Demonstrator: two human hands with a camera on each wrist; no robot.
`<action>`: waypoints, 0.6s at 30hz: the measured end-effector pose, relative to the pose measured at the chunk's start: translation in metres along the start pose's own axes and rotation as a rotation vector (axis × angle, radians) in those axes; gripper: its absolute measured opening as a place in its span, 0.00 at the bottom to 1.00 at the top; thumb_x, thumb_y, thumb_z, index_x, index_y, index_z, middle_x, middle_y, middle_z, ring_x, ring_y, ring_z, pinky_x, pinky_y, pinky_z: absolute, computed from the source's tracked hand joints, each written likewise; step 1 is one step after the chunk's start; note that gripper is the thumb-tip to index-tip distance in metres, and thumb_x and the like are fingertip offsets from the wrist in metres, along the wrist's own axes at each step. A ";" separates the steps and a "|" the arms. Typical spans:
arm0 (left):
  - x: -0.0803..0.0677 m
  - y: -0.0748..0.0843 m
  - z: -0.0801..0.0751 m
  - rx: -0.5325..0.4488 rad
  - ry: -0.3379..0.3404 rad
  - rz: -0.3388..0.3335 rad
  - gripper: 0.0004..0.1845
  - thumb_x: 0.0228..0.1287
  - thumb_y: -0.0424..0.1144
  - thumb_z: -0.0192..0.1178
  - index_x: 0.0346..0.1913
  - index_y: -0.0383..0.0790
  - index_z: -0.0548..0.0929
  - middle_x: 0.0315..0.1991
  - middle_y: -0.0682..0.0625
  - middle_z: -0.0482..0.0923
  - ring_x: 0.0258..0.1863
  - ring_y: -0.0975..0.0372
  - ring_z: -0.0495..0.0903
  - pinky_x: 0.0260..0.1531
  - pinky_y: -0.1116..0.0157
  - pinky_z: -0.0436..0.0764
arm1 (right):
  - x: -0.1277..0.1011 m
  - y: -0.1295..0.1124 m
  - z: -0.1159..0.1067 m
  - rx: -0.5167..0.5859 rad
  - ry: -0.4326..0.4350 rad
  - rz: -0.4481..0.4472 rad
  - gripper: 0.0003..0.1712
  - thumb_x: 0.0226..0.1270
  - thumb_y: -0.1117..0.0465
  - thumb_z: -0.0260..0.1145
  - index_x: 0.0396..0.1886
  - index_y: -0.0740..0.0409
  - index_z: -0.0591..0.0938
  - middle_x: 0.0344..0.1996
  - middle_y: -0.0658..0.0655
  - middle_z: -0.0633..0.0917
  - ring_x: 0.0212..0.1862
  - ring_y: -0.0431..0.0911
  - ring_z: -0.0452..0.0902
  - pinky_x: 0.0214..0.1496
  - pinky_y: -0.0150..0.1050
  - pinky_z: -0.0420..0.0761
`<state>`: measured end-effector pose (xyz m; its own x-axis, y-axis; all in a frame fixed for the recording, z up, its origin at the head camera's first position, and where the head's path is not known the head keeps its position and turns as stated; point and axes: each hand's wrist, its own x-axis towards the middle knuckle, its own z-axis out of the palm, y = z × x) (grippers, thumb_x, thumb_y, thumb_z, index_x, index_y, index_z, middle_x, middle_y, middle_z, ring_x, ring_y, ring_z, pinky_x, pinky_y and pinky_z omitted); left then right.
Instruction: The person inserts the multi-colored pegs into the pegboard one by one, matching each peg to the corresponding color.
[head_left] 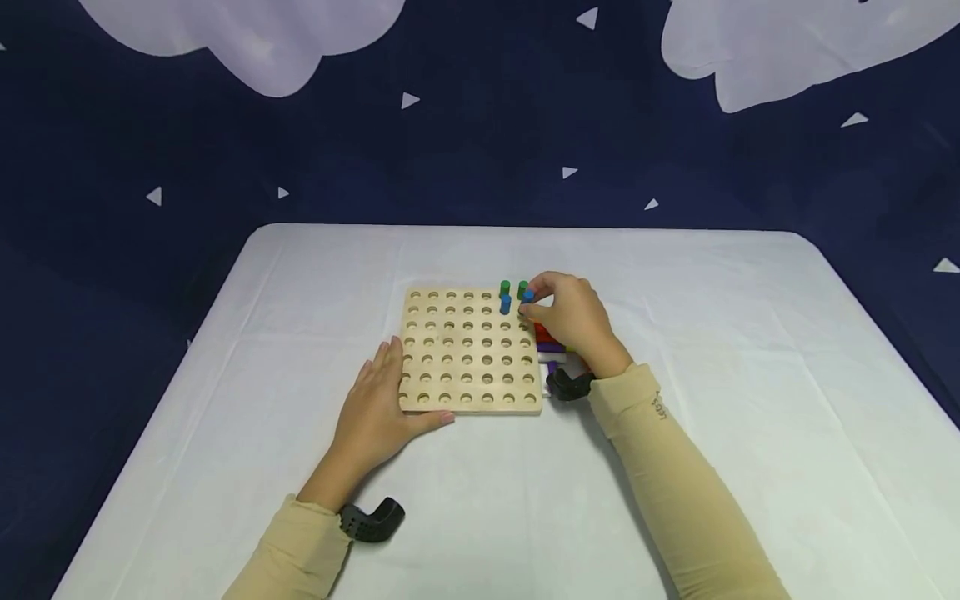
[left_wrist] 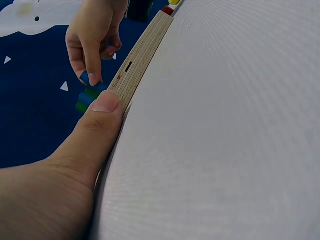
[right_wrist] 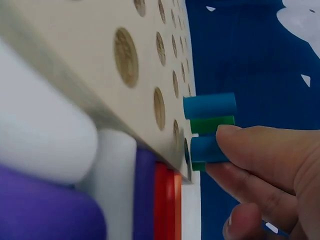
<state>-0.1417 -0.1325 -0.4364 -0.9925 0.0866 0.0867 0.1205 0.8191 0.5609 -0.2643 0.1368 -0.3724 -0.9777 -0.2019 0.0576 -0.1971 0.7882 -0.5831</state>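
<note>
A light wooden pegboard [head_left: 468,350] with rows of round holes lies on the table. Its far right corner carries two green pegs [head_left: 505,288] and a standing blue peg [head_left: 506,305]. Between thumb and fingers, my right hand [head_left: 573,317] pinches a second blue peg [right_wrist: 206,149], its lower end right at a hole in the second row. My left hand [head_left: 378,421] rests against the board's near left corner, fingers straight along the left side. The left thumb [left_wrist: 95,125] presses on the front edge in the left wrist view.
Beside the board's right side lie several loose pegs: white pegs [right_wrist: 115,170], purple pegs [right_wrist: 45,210] and red pegs [right_wrist: 161,200], partly hidden under my right hand in the head view. A white cloth [head_left: 465,517] covers the table. Behind it hangs a dark blue backdrop [head_left: 480,158].
</note>
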 end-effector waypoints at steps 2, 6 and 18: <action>0.000 -0.001 0.001 -0.002 0.003 0.000 0.74 0.39 0.71 0.73 0.79 0.31 0.44 0.80 0.38 0.45 0.80 0.48 0.44 0.80 0.50 0.44 | 0.001 -0.001 0.003 -0.013 0.002 -0.006 0.15 0.64 0.53 0.72 0.47 0.52 0.84 0.45 0.53 0.89 0.40 0.50 0.81 0.41 0.42 0.77; 0.001 -0.001 0.001 0.002 0.005 0.005 0.74 0.39 0.71 0.73 0.79 0.31 0.44 0.80 0.38 0.45 0.80 0.48 0.45 0.80 0.50 0.45 | 0.001 -0.001 0.006 -0.041 0.003 -0.009 0.14 0.63 0.53 0.72 0.45 0.52 0.84 0.43 0.53 0.89 0.41 0.50 0.82 0.40 0.43 0.78; 0.001 -0.002 0.001 0.012 -0.011 -0.006 0.74 0.40 0.73 0.72 0.79 0.32 0.43 0.80 0.38 0.44 0.80 0.48 0.44 0.80 0.50 0.45 | -0.001 -0.002 -0.006 -0.092 -0.039 -0.003 0.20 0.64 0.50 0.71 0.51 0.55 0.85 0.45 0.54 0.89 0.52 0.54 0.81 0.53 0.52 0.79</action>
<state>-0.1429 -0.1331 -0.4380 -0.9934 0.0880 0.0740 0.1143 0.8263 0.5516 -0.2636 0.1391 -0.3660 -0.9740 -0.2249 0.0264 -0.2071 0.8373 -0.5060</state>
